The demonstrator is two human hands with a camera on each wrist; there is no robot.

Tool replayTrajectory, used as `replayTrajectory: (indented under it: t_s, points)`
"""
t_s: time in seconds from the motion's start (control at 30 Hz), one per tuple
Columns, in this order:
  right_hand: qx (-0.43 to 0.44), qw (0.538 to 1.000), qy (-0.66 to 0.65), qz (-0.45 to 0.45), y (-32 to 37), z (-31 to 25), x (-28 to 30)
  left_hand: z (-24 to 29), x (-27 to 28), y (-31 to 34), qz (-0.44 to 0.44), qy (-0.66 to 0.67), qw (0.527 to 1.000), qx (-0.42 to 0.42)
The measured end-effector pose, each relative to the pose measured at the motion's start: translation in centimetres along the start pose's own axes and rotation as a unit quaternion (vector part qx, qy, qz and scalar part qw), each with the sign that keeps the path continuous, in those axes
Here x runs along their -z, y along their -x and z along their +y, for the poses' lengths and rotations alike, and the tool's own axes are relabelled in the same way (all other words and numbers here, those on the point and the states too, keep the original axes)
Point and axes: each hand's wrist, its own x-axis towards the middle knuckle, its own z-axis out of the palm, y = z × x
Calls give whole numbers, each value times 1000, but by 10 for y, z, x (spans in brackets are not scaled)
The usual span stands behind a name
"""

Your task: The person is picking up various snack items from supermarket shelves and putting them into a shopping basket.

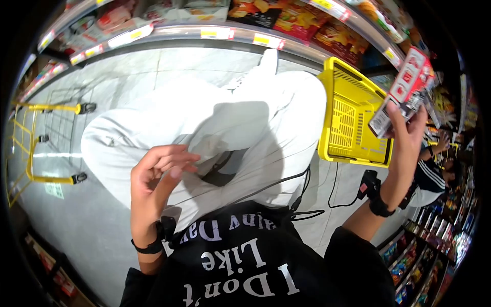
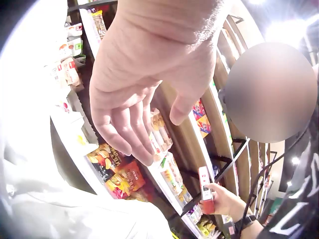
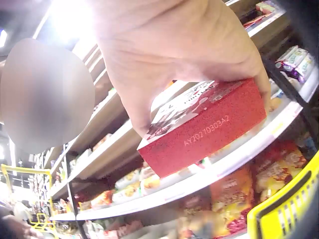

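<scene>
My right hand (image 1: 406, 125) grips a red and white box (image 1: 409, 77) by its sides, raised over the far edge of the yellow shopping basket (image 1: 327, 110). In the right wrist view the red end of the box (image 3: 204, 129) shows a printed code, with the thumb on one side and fingers on the other. My left hand (image 1: 162, 166) hovers above my lap with fingers loosely bent and holds nothing. The left wrist view shows that hand (image 2: 149, 84) hanging relaxed in front of the shelves.
Shelves with price tags (image 1: 217, 33) and bags of snacks (image 1: 302, 20) run along the front. A yellow-framed cart (image 1: 51, 179) stands on the left. Cables (image 1: 307, 210) trail beside my right leg. Another person (image 1: 432, 176) is at the far right, near more shelves.
</scene>
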Motion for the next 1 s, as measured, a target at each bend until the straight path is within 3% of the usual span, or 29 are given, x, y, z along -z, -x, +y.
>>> replayTrajectory:
  t_s: [0.07, 0.13, 0.27, 0.37, 0.5, 0.6, 0.7, 0.87, 0.93, 1.0]
  points:
    - [-11, 1000, -18, -13, -12, 35, 4, 0, -1, 0, -6, 19, 1000, 12]
    - [-65, 995, 45, -65, -16, 74, 8, -1, -1, -2, -8, -1, 1000, 2]
    - [-261, 936, 153, -179, -28, 122, 0, 2, -10, -7, -19, -9, 1000, 0]
    - [-292, 877, 295, -242, -44, 147, -6, 3, -14, -8, -31, -24, 999, -3]
    - [-297, 833, 359, -297, -71, 178, -26, 4, -10, -5, -39, -43, 998, -4]
    - [-284, 847, 310, -325, -81, 173, -41, 4, -2, 1, -27, -52, 998, -3]
    - [-310, 840, 276, -349, -85, 201, -53, 3, 8, 7, -6, -47, 999, -1]
    - [-335, 822, 284, -362, -74, 189, -60, -1, 18, 11, 10, -28, 1000, 5]
    - [-324, 837, 258, -358, -71, 186, -59, -2, 21, 11, 1, -18, 1000, -7]
    - [-323, 836, 261, -359, -77, 212, -57, -2, 22, 10, -3, -18, 1000, -12]
